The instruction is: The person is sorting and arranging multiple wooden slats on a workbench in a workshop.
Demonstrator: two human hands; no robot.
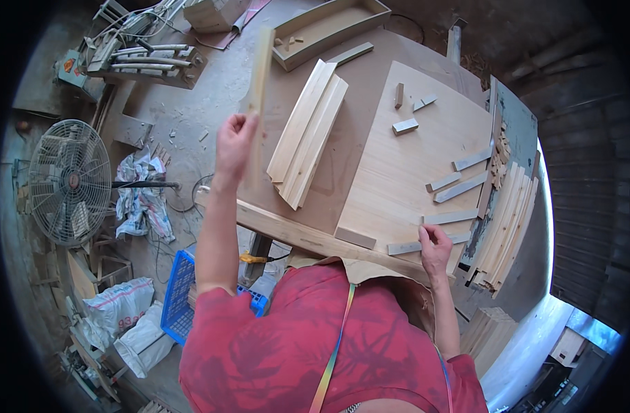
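Observation:
My left hand (235,146) is raised at the table's left side, closed on a long pale wooden strip (261,72) that stands up from the fist and is smeared by motion. Near the front edge, my right hand (435,249) has its fingers pinched together over a short grey-faced wood block (403,248). Whether those fingers grip anything is hidden. Just beyond it lie more such blocks, one (450,217) closest to the hand and another (461,187) farther back. Between my hands, a stack of grooved wooden strips (308,131) rests on the brown tabletop (359,82).
A pale board (377,186) carries several small blocks (406,126). Beyond stands a shallow open box (332,31). More strips (509,224) lie at the right. A caged fan (70,182) and a blue plastic crate (179,296) stand at the left.

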